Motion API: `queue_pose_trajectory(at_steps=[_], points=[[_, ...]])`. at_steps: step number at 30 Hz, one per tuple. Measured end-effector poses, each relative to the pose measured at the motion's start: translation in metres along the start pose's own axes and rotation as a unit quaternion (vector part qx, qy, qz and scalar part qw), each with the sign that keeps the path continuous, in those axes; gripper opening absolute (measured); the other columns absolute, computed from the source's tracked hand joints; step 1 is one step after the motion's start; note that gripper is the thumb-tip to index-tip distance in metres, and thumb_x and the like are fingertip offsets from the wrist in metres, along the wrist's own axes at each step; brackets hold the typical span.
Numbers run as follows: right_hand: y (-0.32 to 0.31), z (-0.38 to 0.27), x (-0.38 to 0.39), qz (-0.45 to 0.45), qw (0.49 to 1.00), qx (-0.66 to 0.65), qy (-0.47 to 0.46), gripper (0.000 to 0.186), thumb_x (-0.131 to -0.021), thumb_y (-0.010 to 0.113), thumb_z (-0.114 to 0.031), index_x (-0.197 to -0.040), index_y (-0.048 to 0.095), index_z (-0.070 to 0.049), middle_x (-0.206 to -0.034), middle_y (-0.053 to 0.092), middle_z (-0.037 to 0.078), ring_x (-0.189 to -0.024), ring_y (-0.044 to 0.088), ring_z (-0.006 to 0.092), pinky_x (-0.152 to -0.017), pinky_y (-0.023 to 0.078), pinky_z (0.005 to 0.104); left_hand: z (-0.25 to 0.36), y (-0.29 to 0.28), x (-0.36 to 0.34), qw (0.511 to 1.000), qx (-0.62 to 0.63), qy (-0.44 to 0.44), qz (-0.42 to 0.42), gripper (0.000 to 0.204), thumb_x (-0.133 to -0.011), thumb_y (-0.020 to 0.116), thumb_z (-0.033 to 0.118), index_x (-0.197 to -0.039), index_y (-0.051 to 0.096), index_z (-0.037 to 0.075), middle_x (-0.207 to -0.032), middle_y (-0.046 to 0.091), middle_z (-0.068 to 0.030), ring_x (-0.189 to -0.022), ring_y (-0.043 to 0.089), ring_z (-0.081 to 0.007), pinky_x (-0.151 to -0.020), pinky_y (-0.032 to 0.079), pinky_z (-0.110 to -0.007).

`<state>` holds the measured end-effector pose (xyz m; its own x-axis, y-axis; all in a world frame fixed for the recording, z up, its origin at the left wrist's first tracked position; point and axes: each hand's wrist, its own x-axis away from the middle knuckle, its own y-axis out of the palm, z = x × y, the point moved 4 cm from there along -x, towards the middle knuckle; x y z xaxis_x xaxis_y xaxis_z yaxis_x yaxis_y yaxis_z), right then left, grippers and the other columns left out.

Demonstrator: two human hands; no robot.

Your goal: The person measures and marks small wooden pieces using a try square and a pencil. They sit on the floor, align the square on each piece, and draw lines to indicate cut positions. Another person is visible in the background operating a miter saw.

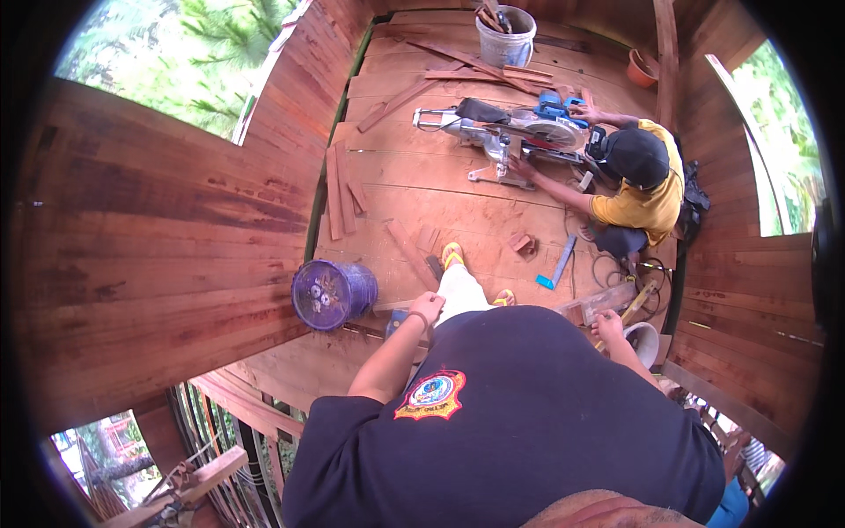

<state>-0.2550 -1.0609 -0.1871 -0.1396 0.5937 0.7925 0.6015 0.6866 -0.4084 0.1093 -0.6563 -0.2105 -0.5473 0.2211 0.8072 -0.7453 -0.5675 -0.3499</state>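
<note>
My left hand (429, 306) hangs beside my thigh with its fingers curled in. Whether anything is inside them is hidden. My right hand (607, 326) is on the other side of my body, its fingers also curled. Just beside and partly behind it runs a long yellow bar (641, 302); I cannot tell whether the hand touches it. A pale round container (644, 341) stands next to my right wrist. Ahead, a person in a yellow shirt (656, 202) and dark cap crouches at a blue and grey miter saw (554, 128), one hand on its top and the other by its base.
A purple spool-like drum (333, 295) lies at the left wall. Wood offcuts (337, 194) are scattered on the plank floor (396, 167). A blue-handled square (558, 264) and a small wood block (522, 244) lie ahead. Farther back are a white bucket (506, 40) and an orange pot (642, 70).
</note>
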Motion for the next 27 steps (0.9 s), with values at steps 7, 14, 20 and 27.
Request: queue_pose_trajectory(at_steps=[7, 14, 20, 27], points=[[0.023, -0.01, -0.01, -0.039, 0.999, -0.028, 0.003, 0.022, -0.094, 0.062, -0.013, -0.114, 0.056, -0.005, -0.076, 0.064, 0.009, -0.058, 0.061, 0.0157, -0.046, 0.047, 0.0294, -0.035, 0.003, 0.018, 0.999, -0.031, -0.009, 0.02, 0.027, -0.089, 0.065, 0.03, -0.1, 0.072, 0.006, -0.084, 0.072, -0.0072, -0.073, 0.067, -0.0155, -0.069, 0.053, -0.031], [0.046, -0.043, -0.009, -0.094, 0.99, 0.073, -0.077, 0.022, -0.094, 0.06, -0.011, -0.114, 0.058, -0.003, -0.076, 0.064, 0.007, -0.057, 0.06, 0.0127, -0.048, 0.046, 0.0258, -0.097, 0.031, 0.062, 0.997, 0.009, -0.019, 0.071, 0.038, -0.089, 0.064, 0.031, -0.11, 0.07, 0.001, -0.104, 0.073, -0.0142, -0.098, 0.068, -0.0248, -0.087, 0.051, -0.036], [0.039, -0.053, -0.03, -0.093, 0.975, 0.166, -0.11, 0.024, -0.091, 0.063, -0.013, -0.111, 0.06, -0.001, -0.074, 0.065, 0.007, -0.056, 0.062, 0.0139, -0.048, 0.049, 0.028, -0.167, 0.072, 0.105, 0.985, 0.092, -0.127, 0.072, 0.037, -0.087, 0.065, 0.03, -0.108, 0.072, 0.0, -0.099, 0.073, -0.0117, -0.091, 0.069, -0.0217, -0.082, 0.053, -0.036], [0.051, -0.094, -0.031, -0.094, 0.966, 0.183, -0.157, 0.018, -0.092, 0.063, -0.014, -0.105, 0.061, -0.003, -0.076, 0.065, 0.007, -0.058, 0.062, 0.0133, -0.053, 0.051, 0.0283, -0.2, 0.089, 0.112, 0.987, 0.064, -0.14, 0.052, 0.038, -0.087, 0.065, 0.029, -0.11, 0.07, -0.001, -0.091, 0.071, -0.0107, -0.081, 0.067, -0.0186, -0.074, 0.053, -0.035]])
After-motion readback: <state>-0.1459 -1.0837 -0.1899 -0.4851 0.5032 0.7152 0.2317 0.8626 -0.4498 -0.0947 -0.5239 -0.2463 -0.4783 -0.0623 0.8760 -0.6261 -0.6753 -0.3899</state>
